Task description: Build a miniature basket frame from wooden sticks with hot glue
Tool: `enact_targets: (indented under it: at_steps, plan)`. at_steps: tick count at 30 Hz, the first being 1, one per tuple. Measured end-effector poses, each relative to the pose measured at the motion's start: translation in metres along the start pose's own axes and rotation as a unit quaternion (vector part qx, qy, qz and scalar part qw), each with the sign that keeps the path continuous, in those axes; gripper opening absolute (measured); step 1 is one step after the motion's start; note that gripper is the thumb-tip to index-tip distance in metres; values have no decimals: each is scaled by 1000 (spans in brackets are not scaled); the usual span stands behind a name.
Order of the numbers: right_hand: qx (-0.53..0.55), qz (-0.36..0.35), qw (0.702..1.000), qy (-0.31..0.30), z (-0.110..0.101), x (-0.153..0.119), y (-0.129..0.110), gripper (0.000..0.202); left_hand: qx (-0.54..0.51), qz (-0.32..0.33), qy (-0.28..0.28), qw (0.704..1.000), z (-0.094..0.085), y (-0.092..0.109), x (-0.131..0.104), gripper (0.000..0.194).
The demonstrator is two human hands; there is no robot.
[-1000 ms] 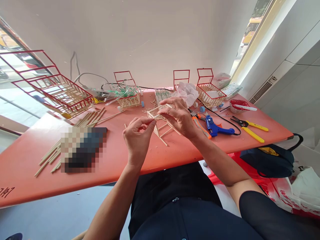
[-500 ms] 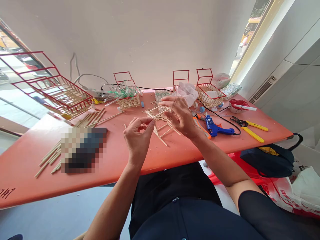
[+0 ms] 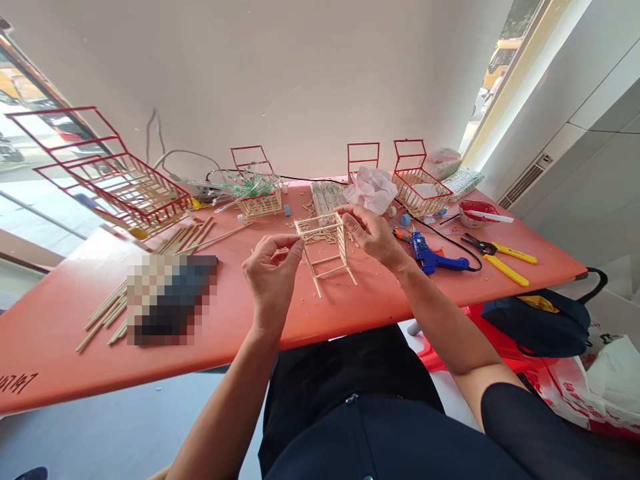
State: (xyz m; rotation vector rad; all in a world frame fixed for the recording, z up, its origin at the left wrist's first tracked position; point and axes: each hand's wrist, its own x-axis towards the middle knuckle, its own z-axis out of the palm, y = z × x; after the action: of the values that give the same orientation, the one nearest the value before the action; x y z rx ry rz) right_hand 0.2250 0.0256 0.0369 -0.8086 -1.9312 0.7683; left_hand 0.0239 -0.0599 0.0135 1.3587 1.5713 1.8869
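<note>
A small frame of thin wooden sticks (image 3: 328,271) stands between my hands at the middle of the table, its side toward my right hand carrying several close slats. My left hand (image 3: 271,270) pinches its upper left corner between thumb and fingertips. At the upper right corner, my right hand (image 3: 369,233) grips the frame with thumb and fingers. Behind it lie short cut sticks (image 3: 320,235) and a clear pack with green bits (image 3: 327,198), both partly covered by the frame.
Long sticks (image 3: 107,310) and a blurred dark object (image 3: 173,300) lie left. A blue glue gun (image 3: 435,257), yellow-handled pliers (image 3: 507,260) and a red-lined bowl (image 3: 480,213) are right. Red-trimmed stick carts (image 3: 257,203) stand along the back, with crumpled white plastic (image 3: 373,190) among them.
The stick frame has turned more upright, its slatted side now showing. My right hand has lowered and moved slightly right along it; my left hand has shifted slightly left.
</note>
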Motion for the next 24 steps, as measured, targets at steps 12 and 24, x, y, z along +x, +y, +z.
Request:
enact_targets:
  at_steps: [12,24]
  plan:
    - [24,11,999,-39,-5,-4,-15,61,-19,-18,-14,1000,-2,2,7,20]
    - [110,66,990,-57,-5,-2,-10,69,-60,-84,-81,991,2,-15,16,32]
